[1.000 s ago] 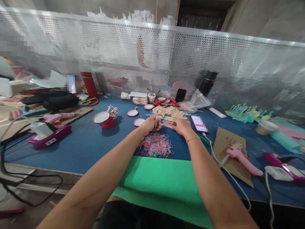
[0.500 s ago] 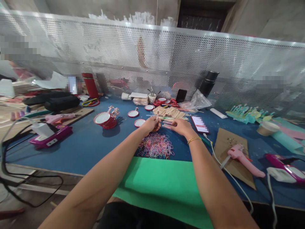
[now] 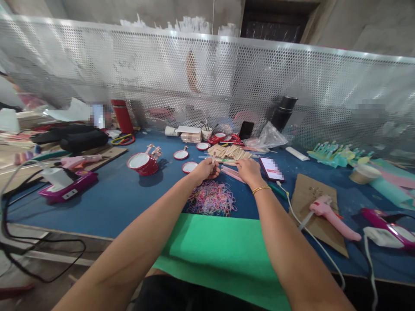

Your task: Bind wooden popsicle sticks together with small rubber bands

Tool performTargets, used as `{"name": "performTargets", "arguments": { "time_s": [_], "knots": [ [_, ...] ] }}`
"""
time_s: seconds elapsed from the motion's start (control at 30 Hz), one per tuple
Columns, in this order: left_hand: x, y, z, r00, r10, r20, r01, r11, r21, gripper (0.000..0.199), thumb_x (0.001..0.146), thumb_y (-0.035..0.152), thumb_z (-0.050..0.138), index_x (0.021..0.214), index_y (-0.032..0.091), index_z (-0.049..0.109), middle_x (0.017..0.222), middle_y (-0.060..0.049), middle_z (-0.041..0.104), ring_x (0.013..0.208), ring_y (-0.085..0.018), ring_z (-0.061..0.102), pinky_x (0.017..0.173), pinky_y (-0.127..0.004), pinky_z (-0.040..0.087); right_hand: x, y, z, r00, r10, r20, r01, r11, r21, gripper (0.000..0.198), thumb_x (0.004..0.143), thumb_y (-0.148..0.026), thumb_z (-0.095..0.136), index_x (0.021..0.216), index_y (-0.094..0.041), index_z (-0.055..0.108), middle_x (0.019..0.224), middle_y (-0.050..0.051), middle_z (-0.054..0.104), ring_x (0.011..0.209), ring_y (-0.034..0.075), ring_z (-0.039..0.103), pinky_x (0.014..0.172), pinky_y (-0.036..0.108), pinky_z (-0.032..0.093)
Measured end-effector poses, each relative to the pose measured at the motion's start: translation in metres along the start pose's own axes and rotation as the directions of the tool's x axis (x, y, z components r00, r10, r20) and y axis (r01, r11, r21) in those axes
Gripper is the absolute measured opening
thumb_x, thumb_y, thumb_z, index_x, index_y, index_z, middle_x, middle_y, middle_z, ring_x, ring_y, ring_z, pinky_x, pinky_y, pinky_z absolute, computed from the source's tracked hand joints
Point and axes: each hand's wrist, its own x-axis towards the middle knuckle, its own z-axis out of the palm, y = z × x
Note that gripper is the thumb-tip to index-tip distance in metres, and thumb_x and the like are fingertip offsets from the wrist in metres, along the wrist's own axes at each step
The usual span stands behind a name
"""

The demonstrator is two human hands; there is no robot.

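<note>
My left hand (image 3: 208,169) is closed in a pinch, with what looks like a small wooden stick at its fingertips. Just below it lies a loose heap of small coloured rubber bands (image 3: 214,198). Over at the near edge of a pile of flat wooden sticks (image 3: 231,152), my right hand (image 3: 248,170) has its fingers bent and closed together; what they pinch is too small to make out. Pink strips (image 3: 232,172) lie on the table between the two hands. A white-topped red lid (image 3: 189,167) sits beside my left hand.
A red pot-like cup (image 3: 142,164) with small wooden pieces stands to the left. On the right are a phone (image 3: 271,168) with a white cable and a pink glue gun (image 3: 330,216) on cardboard (image 3: 300,194). Green sheet (image 3: 220,242) covers the front edge.
My right hand has turned palm down and shifted slightly left and away from me, its once outstretched fingers now bent at the stick pile. The left hand stays almost in place.
</note>
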Motion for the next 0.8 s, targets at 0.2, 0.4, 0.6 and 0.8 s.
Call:
{"name": "performTargets", "arguments": {
  "time_s": [0.2, 0.4, 0.6, 0.8],
  "knots": [
    [0.0001, 0.0002, -0.0012, 1.0, 0.024, -0.014, -0.024, 1.0, 0.009, 0.008, 0.088, 0.018, 0.048, 0.081, 0.017, 0.052, 0.06, 0.003, 0.052, 0.044, -0.005, 0.045, 0.043, -0.014, 0.034, 0.0021, -0.0009, 0.004, 0.998, 0.052, 0.047, -0.051, 0.998, -0.027, 0.033, 0.09, -0.024, 0.043, 0.115, -0.027, 0.064, 0.122, 0.01, 0.062, 0.115, 0.025, 0.051, 0.095, 0.04, 0.037],
    [0.0014, 0.004, -0.0021, 0.999, 0.035, -0.038, -0.035, 0.999, -0.008, 0.005, 0.083, 0.017, 0.051, 0.078, 0.016, 0.053, 0.05, 0.008, 0.031, 0.037, -0.004, 0.022, 0.038, -0.018, 0.01, 0.0031, 0.0003, 0.0027, 0.994, 0.103, 0.042, -0.103, 0.995, -0.005, 0.024, 0.085, -0.027, 0.053, 0.099, -0.027, 0.072, 0.117, 0.01, 0.063, 0.114, 0.026, 0.048, 0.096, 0.042, 0.034],
    [-0.0057, 0.0092, -0.0017, 0.992, 0.095, -0.077, -0.092, 0.995, 0.048, 0.009, 0.076, 0.024, 0.062, 0.076, 0.015, 0.06, 0.047, 0.008, 0.029, 0.04, -0.005, 0.021, 0.042, -0.022, 0.012, 0.0055, -0.0004, -0.003, 0.983, 0.171, 0.065, -0.175, 0.983, 0.054, 0.022, 0.083, -0.024, 0.053, 0.09, -0.026, 0.074, 0.111, 0.009, 0.067, 0.111, 0.028, 0.052, 0.093, 0.045, 0.036],
    [0.0, 0.0029, -0.0047, 0.981, 0.177, -0.074, -0.169, 0.98, 0.107, 0.019, 0.072, 0.028, 0.066, 0.083, 0.014, 0.071, 0.045, 0.007, 0.033, 0.042, -0.006, 0.025, 0.046, -0.023, 0.021, 0.0062, 0.0003, -0.004, 0.981, 0.177, 0.073, -0.181, 0.982, 0.052, 0.022, 0.084, -0.02, 0.05, 0.087, -0.022, 0.071, 0.103, 0.009, 0.07, 0.106, 0.028, 0.058, 0.091, 0.047, 0.035]
  ]
}}
